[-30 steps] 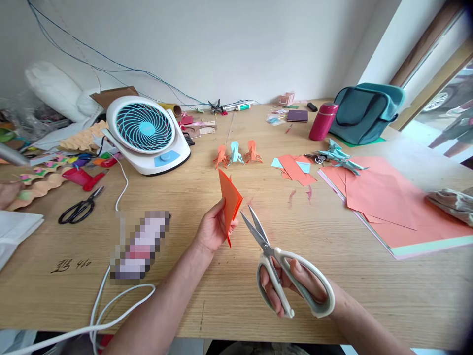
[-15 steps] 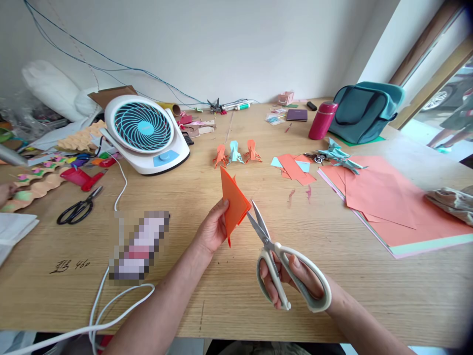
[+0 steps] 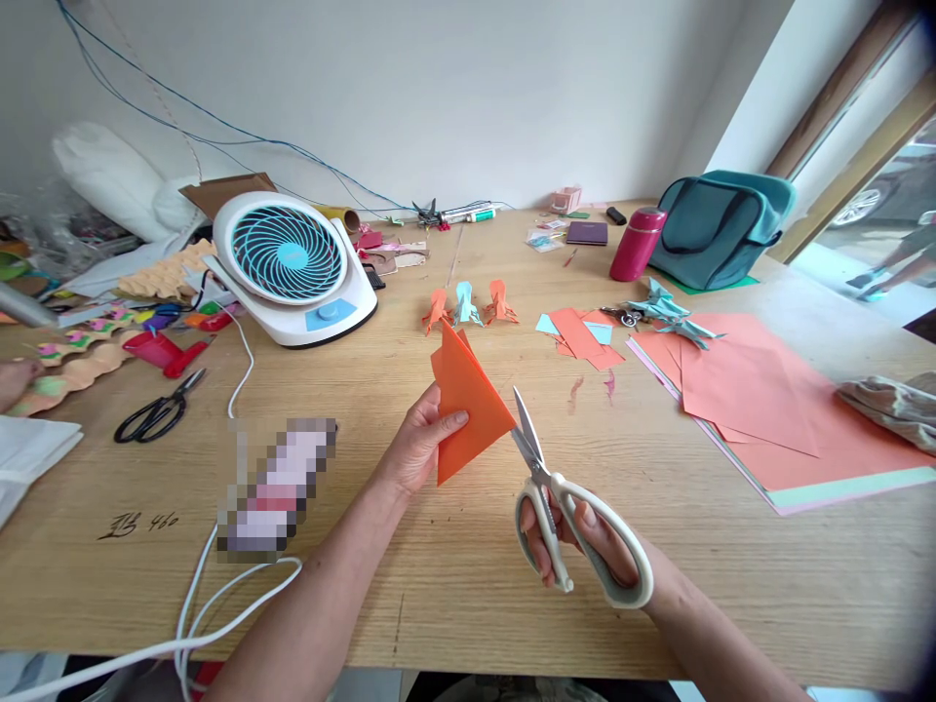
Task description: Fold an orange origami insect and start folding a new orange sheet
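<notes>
My left hand (image 3: 418,450) pinches a folded orange paper triangle (image 3: 466,406) above the wooden table (image 3: 453,575), thumb on its front face. My right hand (image 3: 585,551) grips white-handled scissors (image 3: 566,512), fingers through the loops. The blades point up and left, and their tips meet the paper's right corner. Three small folded paper figures (image 3: 468,304), two orange and one light blue, stand on the table just behind the paper.
A white and teal fan (image 3: 289,263) sits at back left with its white cord (image 3: 212,604) trailing to the front edge. Black scissors (image 3: 157,414) lie left. Orange paper sheets (image 3: 775,400), scraps (image 3: 581,336), a magenta bottle (image 3: 638,242) and a teal bag (image 3: 721,224) are right.
My left hand has turned the paper so its broad face shows. The scissors have moved up and right, and the blades have narrowed onto the paper's corner.
</notes>
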{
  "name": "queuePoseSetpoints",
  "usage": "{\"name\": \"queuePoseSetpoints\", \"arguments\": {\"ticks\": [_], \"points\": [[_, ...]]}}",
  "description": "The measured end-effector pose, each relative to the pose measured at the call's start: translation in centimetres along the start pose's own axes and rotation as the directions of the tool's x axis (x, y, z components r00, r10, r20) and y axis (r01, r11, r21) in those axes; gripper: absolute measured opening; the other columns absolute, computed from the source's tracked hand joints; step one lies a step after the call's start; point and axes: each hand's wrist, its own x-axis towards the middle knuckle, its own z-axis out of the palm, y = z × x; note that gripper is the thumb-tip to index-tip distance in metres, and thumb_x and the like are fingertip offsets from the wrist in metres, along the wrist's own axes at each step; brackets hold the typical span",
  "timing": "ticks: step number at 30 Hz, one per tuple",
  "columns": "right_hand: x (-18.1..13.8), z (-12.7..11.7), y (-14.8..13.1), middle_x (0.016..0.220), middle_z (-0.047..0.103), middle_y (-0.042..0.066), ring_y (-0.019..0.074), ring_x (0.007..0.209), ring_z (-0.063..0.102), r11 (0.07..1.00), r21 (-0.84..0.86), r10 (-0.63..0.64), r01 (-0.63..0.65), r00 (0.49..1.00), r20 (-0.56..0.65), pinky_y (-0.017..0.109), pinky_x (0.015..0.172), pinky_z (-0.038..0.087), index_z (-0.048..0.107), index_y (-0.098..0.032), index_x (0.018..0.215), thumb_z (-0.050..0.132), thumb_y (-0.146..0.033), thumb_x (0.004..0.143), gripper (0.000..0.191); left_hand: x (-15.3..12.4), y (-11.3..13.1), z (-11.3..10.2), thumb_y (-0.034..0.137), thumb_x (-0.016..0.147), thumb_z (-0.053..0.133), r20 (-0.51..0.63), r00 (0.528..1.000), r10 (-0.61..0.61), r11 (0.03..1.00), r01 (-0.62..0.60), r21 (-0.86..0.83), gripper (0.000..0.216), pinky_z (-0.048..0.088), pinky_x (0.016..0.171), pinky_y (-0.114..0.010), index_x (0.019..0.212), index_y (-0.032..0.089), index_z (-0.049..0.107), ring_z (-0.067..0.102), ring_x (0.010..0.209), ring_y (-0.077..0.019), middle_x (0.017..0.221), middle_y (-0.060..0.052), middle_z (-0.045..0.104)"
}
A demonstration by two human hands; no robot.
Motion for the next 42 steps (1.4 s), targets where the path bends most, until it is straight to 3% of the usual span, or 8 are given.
{"name": "queuePoseSetpoints", "arguments": {"ticks": [15, 27, 42], "points": [[-0.2, -0.2, 0.5, 0.059, 0.056, 0.0, 0.009, 0.045, 0.048, 0.999, -0.036, 0.034, -0.037, 0.996, -0.08, 0.021, 0.044, 0.038, 0.059, -0.014, 0.093, 0.046, -0.068, 0.093, 0.056, 0.0, 0.9, 0.3, 0.026, 0.076, 0.081, 0.025, 0.999, 0.022, 0.997, -0.024, 0.069, 0.067, 0.046, 0.104, -0.044, 0.136, 0.023, 0.053, 0.062, 0.121, -0.0315, 0.123, -0.01, 0.07], [-0.3, 0.1, 0.3, 0.053, 0.051, -0.002, 0.0082, 0.04, 0.043, 0.998, -0.02, 0.058, -0.06, 0.992, -0.113, 0.02, 0.039, 0.032, 0.057, -0.015, 0.087, 0.049, -0.067, 0.092, 0.053, -0.1, 1.2, 0.3, 0.026, 0.077, 0.081, 0.025, 0.998, 0.064, 0.995, -0.066, 0.081, 0.078, 0.049, 0.097, -0.034, 0.146, 0.028, 0.046, 0.067, 0.109, -0.0248, 0.115, -0.006, 0.073], [0.1, 0.1, 0.2, 0.056, 0.055, -0.001, 0.0095, 0.043, 0.047, 0.997, -0.076, 0.019, -0.028, 0.994, -0.111, 0.022, 0.043, 0.037, 0.056, -0.015, 0.091, 0.046, -0.068, 0.093, 0.054, -0.4, 1.3, 0.8, 0.026, 0.081, 0.078, 0.125, 0.992, 0.024, 0.991, -0.04, 0.127, 0.073, 0.049, 0.098, -0.038, 0.146, 0.028, 0.043, 0.065, 0.114, -0.0277, 0.122, -0.008, 0.07]]}}
